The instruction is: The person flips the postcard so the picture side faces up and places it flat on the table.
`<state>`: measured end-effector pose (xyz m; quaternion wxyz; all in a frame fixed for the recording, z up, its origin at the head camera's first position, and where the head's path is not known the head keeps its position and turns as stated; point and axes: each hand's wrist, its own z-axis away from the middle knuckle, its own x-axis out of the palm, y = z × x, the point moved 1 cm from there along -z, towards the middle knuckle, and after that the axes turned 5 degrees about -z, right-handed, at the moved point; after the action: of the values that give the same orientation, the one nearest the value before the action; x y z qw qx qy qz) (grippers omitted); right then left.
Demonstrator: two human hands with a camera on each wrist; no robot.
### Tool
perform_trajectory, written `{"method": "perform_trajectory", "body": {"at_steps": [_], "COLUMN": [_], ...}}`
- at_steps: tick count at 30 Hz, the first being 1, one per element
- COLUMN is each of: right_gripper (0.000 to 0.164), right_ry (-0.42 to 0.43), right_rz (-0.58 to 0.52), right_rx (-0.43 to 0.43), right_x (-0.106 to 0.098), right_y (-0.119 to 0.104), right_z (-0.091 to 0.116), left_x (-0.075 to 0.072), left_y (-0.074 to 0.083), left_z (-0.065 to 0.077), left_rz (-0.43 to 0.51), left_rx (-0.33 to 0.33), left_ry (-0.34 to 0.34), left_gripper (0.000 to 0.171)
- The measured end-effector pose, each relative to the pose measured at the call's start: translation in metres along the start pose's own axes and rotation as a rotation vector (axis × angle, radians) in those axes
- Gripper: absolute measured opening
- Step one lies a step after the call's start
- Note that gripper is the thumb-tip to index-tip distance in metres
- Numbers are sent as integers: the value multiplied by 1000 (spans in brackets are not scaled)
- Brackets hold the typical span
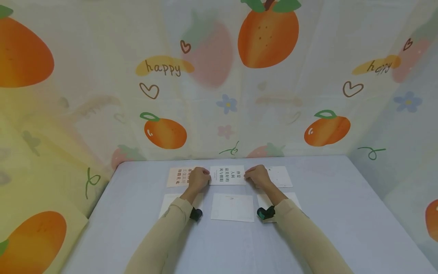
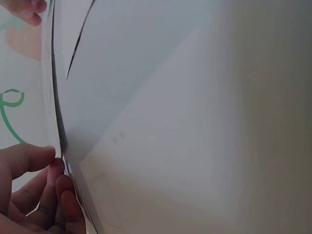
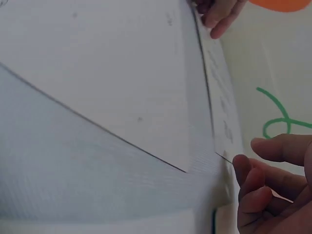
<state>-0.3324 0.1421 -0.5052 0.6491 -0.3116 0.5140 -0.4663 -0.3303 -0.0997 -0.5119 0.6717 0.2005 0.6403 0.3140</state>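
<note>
Fruit-patterned cloth [image 1: 205,114] backs a white table [image 1: 113,232]. Just below the frame's centre, the left hand [image 1: 199,178] pinches the printed card [image 1: 227,175] at its left edge; the right hand [image 1: 259,176] is at its right edge, whether gripping I cannot tell.

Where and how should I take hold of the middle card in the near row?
Probably at the centre of the middle card's near edge, coming from the person's side. It lies flat, with neighbouring cards left, right and beyond, but none nearer. Raising that edge slightly should let it be pinched.
</note>
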Motion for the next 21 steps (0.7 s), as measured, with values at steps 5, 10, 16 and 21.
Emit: {"method": "perform_trajectory", "body": {"at_steps": [5,10,16,21], "right_gripper": [24,28,30,32], "right_ry": [-12,-10,5,30], "right_rz": [-42,-17,-14,3], "right_rx": [-39,-84,-84,-83], "right_x": [-14,-32,-57,-75], "right_y": [-3,-3,1,7], "right_z": [1,5,14,16], "left_x": [0,9,28,43], "left_y": [9,25,44,57], "left_z": [0,4,15,21], "left_rz": [26,96,165,207], "left_rx": [29,51,111,135], "left_ry": [44,-5,-80,-115], "left_gripper": [20,20,22,21]}}
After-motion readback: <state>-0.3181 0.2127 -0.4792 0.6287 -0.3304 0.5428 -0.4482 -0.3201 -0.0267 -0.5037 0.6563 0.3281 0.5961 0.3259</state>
